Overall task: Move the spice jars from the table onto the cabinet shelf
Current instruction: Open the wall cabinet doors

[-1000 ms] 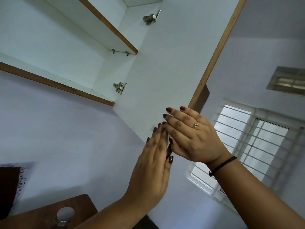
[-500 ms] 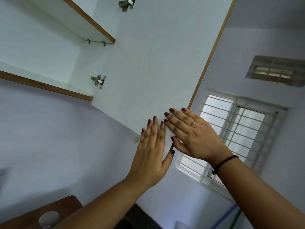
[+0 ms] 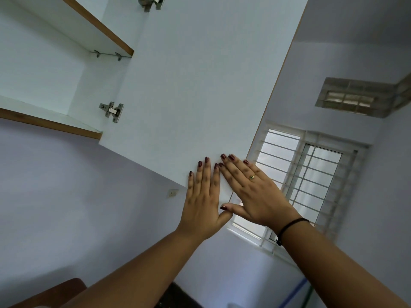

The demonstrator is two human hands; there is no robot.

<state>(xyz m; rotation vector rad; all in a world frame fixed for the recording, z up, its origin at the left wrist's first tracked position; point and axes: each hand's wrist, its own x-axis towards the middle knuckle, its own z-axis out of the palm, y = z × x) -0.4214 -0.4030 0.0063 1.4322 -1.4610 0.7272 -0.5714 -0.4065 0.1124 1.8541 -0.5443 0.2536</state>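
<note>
Pale lilac walls frame a white wall cabinet seen from below, with its door [image 3: 200, 85] swung open. At the left, the lower cabinet shelf [image 3: 44, 112] shows as plain white board with a wooden front edge. A second shelf [image 3: 89, 25] sits above it on small metal pegs. Where the spice jars are cannot be told from this view. A metal hinge [image 3: 112, 111] joins the door to the cabinet side.

Both hands lie flat on the inner face of the door at its near lower corner, holding nothing. The left hand [image 3: 203, 203] has its fingers straight and together. The right hand [image 3: 255, 192], with a ring [image 3: 251, 177] and a dark wristband [image 3: 289, 227], is slightly spread just beside it, their forefinger tips touching.

Right of the door is a barred window [image 3: 307, 181] with a small vent [image 3: 355, 98] above. At the near left, a brown table [image 3: 55, 290] corner shows.
</note>
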